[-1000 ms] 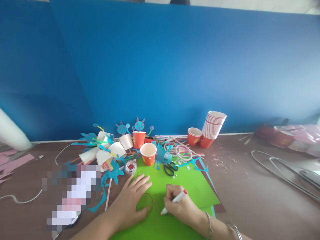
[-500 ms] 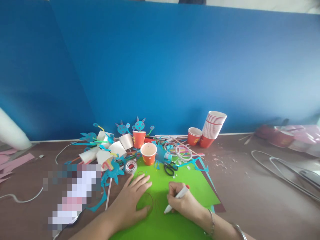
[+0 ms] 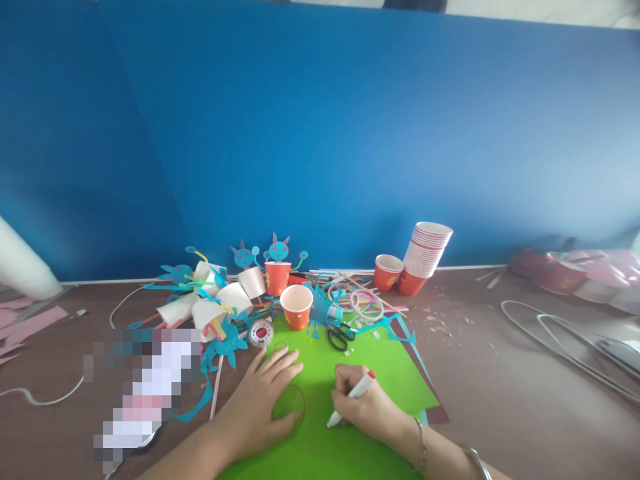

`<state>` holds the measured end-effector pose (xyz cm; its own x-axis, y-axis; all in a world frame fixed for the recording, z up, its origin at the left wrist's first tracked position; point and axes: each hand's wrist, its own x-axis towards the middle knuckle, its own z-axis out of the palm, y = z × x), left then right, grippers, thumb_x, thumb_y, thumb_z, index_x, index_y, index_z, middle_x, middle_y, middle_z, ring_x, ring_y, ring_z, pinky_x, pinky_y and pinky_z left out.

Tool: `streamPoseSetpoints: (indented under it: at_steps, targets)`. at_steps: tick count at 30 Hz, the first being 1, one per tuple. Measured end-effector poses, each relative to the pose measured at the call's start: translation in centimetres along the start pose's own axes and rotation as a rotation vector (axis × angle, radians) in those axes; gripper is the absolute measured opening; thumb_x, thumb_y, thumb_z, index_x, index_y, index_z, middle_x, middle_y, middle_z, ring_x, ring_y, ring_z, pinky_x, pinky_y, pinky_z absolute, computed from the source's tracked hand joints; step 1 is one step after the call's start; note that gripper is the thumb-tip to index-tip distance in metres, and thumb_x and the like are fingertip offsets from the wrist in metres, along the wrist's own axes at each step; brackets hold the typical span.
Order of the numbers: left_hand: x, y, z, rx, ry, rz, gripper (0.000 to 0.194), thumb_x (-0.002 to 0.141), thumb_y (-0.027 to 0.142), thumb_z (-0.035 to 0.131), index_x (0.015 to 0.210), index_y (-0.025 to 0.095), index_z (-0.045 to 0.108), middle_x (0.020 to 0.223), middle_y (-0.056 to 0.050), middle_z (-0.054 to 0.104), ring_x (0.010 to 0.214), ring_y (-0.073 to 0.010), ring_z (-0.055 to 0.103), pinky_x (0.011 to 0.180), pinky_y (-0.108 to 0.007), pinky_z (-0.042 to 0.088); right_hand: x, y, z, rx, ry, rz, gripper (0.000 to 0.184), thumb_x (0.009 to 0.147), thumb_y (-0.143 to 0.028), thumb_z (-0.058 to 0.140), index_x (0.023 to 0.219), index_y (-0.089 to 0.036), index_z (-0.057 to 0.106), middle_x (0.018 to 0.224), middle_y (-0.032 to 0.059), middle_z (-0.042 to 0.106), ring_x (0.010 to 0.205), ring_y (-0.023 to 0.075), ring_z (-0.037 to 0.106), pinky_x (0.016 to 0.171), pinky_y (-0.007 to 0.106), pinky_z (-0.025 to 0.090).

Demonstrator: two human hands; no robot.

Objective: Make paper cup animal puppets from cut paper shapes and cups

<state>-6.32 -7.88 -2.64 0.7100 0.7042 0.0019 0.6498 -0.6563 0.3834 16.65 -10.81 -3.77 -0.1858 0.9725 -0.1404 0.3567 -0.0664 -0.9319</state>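
Note:
A sheet of bright green paper (image 3: 390, 380) lies in front of me, with thin red drawn lines and part of a red circle on it. My right hand (image 3: 363, 403) grips a white marker (image 3: 345, 408) with a red end, its tip down at the paper. Flat on the sheet's left side rests my left hand (image 3: 267, 400), fingers spread, covering part of the circle. Just beyond the hands are black-handled scissors (image 3: 338, 337), a roll of tape (image 3: 261, 333) and an upright paper cup (image 3: 297, 309).
Paper cups with blue cut-paper animals (image 3: 279, 250) and straws crowd the back left. A tall cup stack (image 3: 427, 259) leans at the back right beside shorter nested cups (image 3: 388, 272). A white cable (image 3: 545, 320) runs along the right. A blue partition (image 3: 320, 133) stands behind.
My right hand and the marker have shifted very slightly left and down. My left hand stays flat in the same place.

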Motion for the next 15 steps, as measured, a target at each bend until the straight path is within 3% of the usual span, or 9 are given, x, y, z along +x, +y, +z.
streamPoseSetpoints:
  at_steps: [15]
  targets:
    - [0.07,0.16,-0.28,-0.008,-0.003,-0.009,0.061,0.082,0.035,0.059,0.139,0.028,0.041,0.151,-0.005,0.035,0.140,-0.0306,0.028,0.114,-0.059,0.015,0.18,0.17,0.02,0.013,0.004,0.013,0.013,0.063,-0.021,0.049,0.055,-0.023,0.038,0.041,-0.0097,0.041,0.037,0.0091,0.046,0.037,0.019,0.029]
